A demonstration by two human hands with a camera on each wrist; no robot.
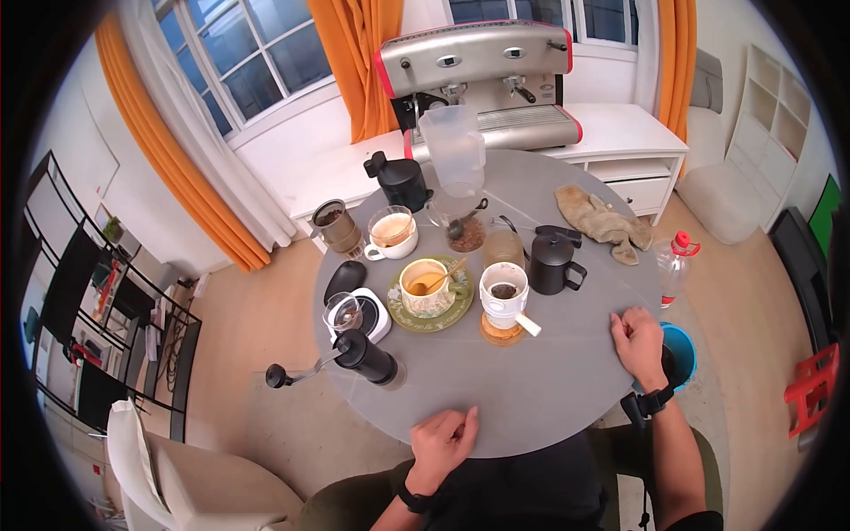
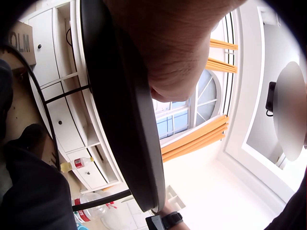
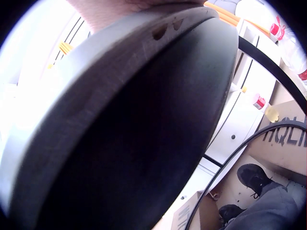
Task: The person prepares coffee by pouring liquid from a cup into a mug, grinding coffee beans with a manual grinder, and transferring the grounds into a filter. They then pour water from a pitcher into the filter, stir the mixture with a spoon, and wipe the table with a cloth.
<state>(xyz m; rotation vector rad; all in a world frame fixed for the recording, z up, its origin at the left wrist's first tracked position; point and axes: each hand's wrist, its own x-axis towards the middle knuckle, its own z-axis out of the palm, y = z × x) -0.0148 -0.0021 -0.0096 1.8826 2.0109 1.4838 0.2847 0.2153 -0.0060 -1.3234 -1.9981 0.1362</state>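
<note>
My left hand (image 1: 443,447) rests on the front edge of the round grey table (image 1: 531,398), fingers loosely curled around nothing. At the right edge lies my right hand (image 1: 637,341), also loosely bent and holding nothing. Nearest the left hand is a black hand grinder (image 1: 367,358). A white dripper (image 1: 505,292) with dark contents stands on a wooden-coloured base. Left of it, a patterned cup (image 1: 425,283) with a spoon sits on a green plate (image 1: 460,310). The wrist views show the left hand (image 2: 177,43) and part of the right hand (image 3: 110,9) against the table rim.
A black kettle (image 1: 555,261), a cloth (image 1: 598,221), a clear pitcher (image 1: 453,146), a white cup (image 1: 392,237) and a small scale (image 1: 376,319) stand on the table. Beside its right edge are a bottle (image 1: 673,270) and a blue bucket (image 1: 684,354). An espresso machine (image 1: 482,80) stands behind.
</note>
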